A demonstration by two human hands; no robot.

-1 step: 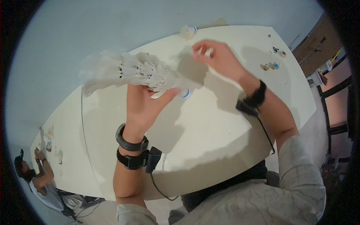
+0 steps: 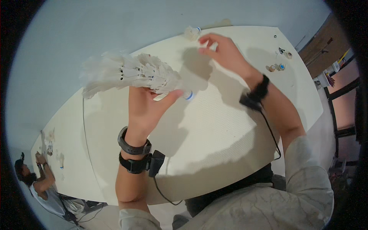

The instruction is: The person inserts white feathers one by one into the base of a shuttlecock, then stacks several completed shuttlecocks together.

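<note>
A large white table (image 2: 218, 134) curves across the view. By the table's left end, a co-worker (image 2: 42, 188) is seen with both hands over its surface. Above the table's middle-left part, a long stack of nested white feather shuttlecocks (image 2: 143, 73) is held up, tilted, its blue-ringed tip lower and toward the table's centre. The left hand (image 2: 145, 107) rises from the table's near side, forearm nearly upright, fingers grasping the stack from beneath, thumb stretched along it toward the tip. The right hand (image 2: 226, 51) reaches over the table's far half, wrist bent inward, fingers loosely curved and released, thumb apart from them. Near the table's far edge lies a single shuttlecock (image 2: 191, 33); toward its right end, two small spools (image 2: 272, 68).
</note>
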